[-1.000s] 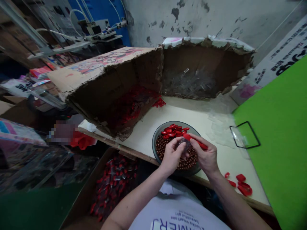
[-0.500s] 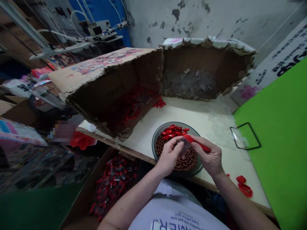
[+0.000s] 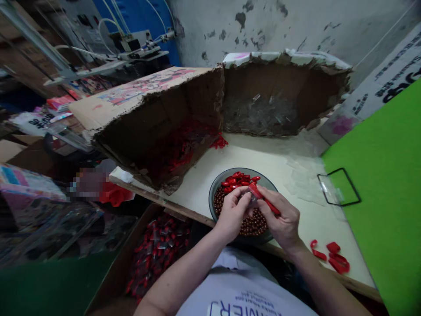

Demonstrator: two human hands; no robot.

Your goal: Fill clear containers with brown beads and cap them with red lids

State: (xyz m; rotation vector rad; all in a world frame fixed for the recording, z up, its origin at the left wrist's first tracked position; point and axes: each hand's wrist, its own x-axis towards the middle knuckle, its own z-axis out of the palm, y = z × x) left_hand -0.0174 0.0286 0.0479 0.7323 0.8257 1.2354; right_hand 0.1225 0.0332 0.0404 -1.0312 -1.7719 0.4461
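Note:
Both my hands meet over a round grey bowl (image 3: 213, 195) at the table's near edge. The bowl holds several small brown beads (image 3: 251, 224) and a heap of red plastic pieces (image 3: 238, 180) at its far side. My left hand (image 3: 232, 213) is closed, pinching a small clear plastic piece (image 3: 253, 201). My right hand (image 3: 283, 217) is closed on a long red plastic piece (image 3: 263, 199), its tip pressed against the clear piece.
Two torn cardboard boxes lie on their sides behind the bowl: one with red pieces (image 3: 177, 147), one with clear pieces (image 3: 263, 116). Loose red pieces (image 3: 330, 256) lie right. A green board (image 3: 384, 184) stands right. A box of filled packs (image 3: 158, 250) sits below the table.
My hands stayed over the bowl with small shifts. The red piece in my right hand has tilted and closed in on the clear piece held by my left.

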